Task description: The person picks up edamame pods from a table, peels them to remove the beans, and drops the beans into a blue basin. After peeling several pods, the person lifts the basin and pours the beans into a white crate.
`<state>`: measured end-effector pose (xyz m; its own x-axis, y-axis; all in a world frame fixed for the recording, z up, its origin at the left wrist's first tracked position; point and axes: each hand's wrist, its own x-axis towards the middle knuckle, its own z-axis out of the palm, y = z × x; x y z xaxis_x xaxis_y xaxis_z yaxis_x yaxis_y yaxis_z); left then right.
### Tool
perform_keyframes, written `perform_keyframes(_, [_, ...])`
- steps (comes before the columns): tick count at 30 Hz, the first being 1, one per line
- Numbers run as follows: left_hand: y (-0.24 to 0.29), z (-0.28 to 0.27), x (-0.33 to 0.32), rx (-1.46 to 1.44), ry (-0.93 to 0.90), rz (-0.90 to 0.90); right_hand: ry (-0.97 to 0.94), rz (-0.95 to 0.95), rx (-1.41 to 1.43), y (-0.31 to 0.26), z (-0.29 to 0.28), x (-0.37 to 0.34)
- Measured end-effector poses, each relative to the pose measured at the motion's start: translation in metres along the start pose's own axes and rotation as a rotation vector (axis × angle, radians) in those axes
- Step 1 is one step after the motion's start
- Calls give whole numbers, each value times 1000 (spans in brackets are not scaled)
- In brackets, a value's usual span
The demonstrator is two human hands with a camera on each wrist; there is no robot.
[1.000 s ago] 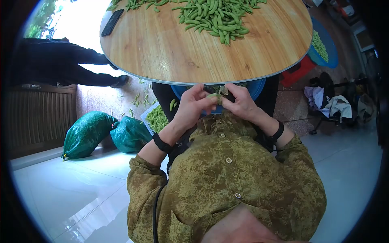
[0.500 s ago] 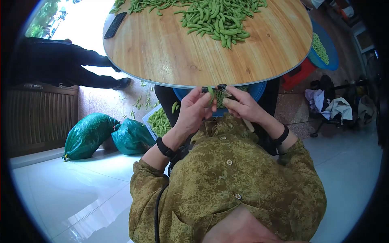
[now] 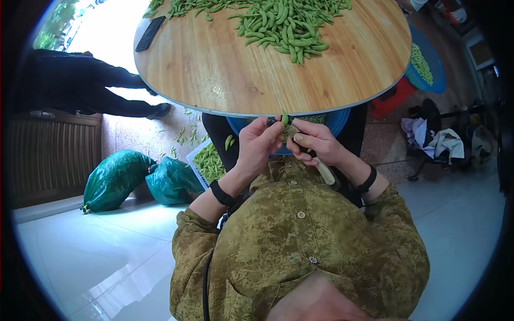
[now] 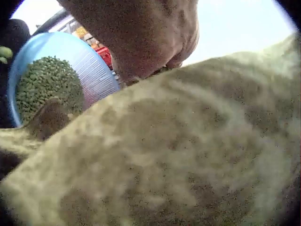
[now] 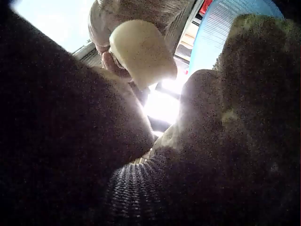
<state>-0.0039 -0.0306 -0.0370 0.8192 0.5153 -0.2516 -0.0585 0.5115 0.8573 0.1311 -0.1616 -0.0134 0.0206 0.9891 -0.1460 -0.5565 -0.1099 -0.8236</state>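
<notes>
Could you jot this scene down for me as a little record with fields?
Left hand: pinches a green pod
Right hand: holds a pale handle
Table: bears a pod pile and a dark flat slab
Blue basin: holds small green beans
Floor: two green bags

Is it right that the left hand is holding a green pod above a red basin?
Not quite: the basin is blue, as the head view shows. The left hand is indeed holding a green pod above it.
</notes>
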Motion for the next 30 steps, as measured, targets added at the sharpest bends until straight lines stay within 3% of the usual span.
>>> perform_keyframes(11, [-3, 1, 0, -103, -39, 62, 17, 18, 112, 2, 2, 1])
perform_keyframes(13, [-5, 0, 0, -92, -42, 91, 94, -36, -51, 6, 3, 2])
perform_keyframes(16, [-5, -3, 2, -35, -57, 104, 129, -38, -72, 8, 2, 5])
perform_keyframes(21, [3, -2, 2, -413, -260, -176, 7, 16, 188, 3, -11, 2])
perform_keyframes(25, [7, -3, 3, -452, -289, -245, -53, 71, 496, 14, -18, 3])
perform_keyframes(27, [10, -5, 7, 128, -110, -140, 8, 102, 502, 10, -16, 3])
perform_keyframes(28, [10, -3, 6, 129, -110, -140, 66, 132, 507, 8, -16, 4])
perform_keyframes(30, [12, 2, 2, 613, -13, 420, 75, 146, 497, 11, -17, 6])
